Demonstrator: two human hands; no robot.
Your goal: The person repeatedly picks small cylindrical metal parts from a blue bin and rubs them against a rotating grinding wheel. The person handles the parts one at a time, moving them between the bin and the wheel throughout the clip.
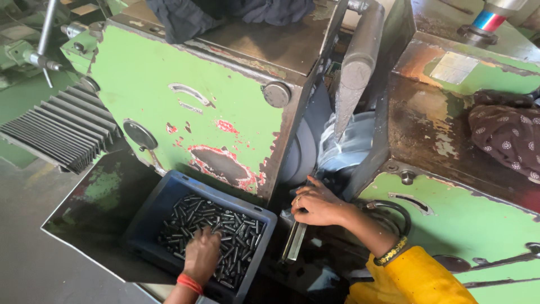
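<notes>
Left hand grasps pins in crate; right hand grips rail.

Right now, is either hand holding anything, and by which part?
The left hand digs into the metal pins in the blue crate; any grip is hidden. The right hand rests at the metal rail; hold unclear.

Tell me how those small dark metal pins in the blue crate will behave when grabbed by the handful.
The pins look like short steel cylinders, so probably heavy for their size and rigid. Their round, shiny sides suggest they would roll and slip between fingers. Lying loose and criss-crossed in the blue crate under the left hand, a few would likely spill from a handful.
</notes>
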